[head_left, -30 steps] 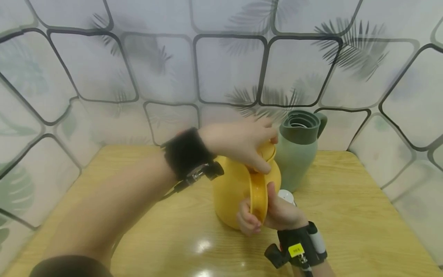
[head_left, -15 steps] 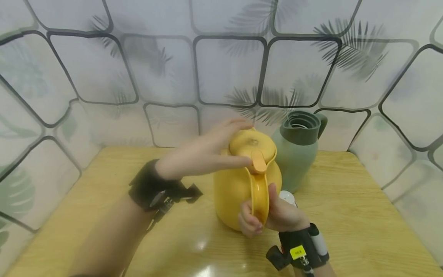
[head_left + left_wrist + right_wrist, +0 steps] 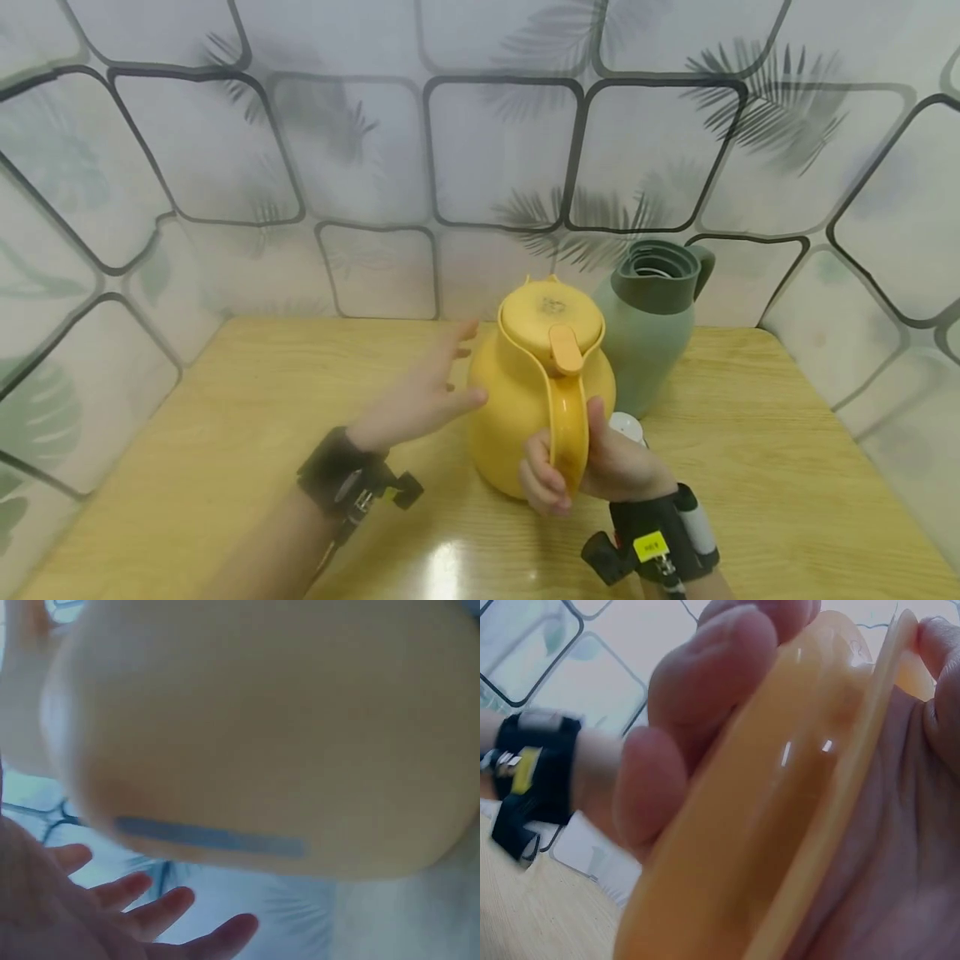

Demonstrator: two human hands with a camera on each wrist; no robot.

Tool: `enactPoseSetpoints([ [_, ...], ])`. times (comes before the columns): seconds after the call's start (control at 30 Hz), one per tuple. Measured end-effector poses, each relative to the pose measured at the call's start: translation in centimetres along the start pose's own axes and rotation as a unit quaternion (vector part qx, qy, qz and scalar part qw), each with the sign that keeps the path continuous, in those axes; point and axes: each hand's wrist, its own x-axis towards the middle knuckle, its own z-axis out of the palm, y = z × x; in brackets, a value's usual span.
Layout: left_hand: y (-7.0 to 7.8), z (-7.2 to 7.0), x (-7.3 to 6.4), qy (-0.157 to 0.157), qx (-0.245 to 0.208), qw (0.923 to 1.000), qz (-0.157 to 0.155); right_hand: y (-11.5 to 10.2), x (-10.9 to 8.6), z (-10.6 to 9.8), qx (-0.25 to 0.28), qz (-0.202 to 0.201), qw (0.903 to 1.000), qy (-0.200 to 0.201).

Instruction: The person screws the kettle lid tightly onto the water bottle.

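Note:
A yellow thermos jug [image 3: 502, 417] stands on the table with its lid [image 3: 551, 312] seated on top and its handle toward me. My right hand [image 3: 600, 467] grips that handle [image 3: 780, 802], fingers curled round it from the left and thumb along its right side. To the jug's left is my left hand [image 3: 420, 396], fingers spread and relaxed, holding nothing. In the left wrist view the jug's rounded body [image 3: 262, 735] fills most of the picture, with the left hand's fingers [image 3: 165, 911] beside it.
Behind the yellow jug on the right stands a green thermos jug [image 3: 648, 333] with an uncovered mouth. A small white round thing [image 3: 627, 427] lies near its base, partly hidden by my right hand. Patterned cloth walls [image 3: 375, 150] surround the wooden table [image 3: 757, 450].
My left hand has come off the top of the yellow jug and moved left and down, leaving the lid in full view. The right hand keeps its grip on the handle.

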Motion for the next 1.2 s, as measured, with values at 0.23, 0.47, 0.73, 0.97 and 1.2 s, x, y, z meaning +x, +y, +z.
enactPoseSetpoints([
  [0.23,-2.5,3.9,-0.8,0.032,-0.097,0.9943,-0.028,0.1,-0.1,0.0,0.001,0.002,1.0000,0.001],
  [0.47,-3.4,5.4,-0.9,0.062,-0.166,0.9837,0.029,0.1,0.1,0.1,0.000,-0.016,0.9999,0.001],
  [0.73,-3.5,6.7,-1.0,0.109,-0.210,0.9714,0.017,0.0,0.4,0.0,-0.001,-0.032,0.9995,-0.001],
  [0.97,-3.6,7.3,-1.1,0.139,-0.220,0.9655,0.011,0.1,0.5,0.1,-0.003,-0.034,0.9994,0.008],
  [1.2,-3.1,7.3,-1.3,0.143,-0.218,0.9652,-0.012,0.9,-0.3,0.9,-0.005,-0.035,0.9955,0.088],
])
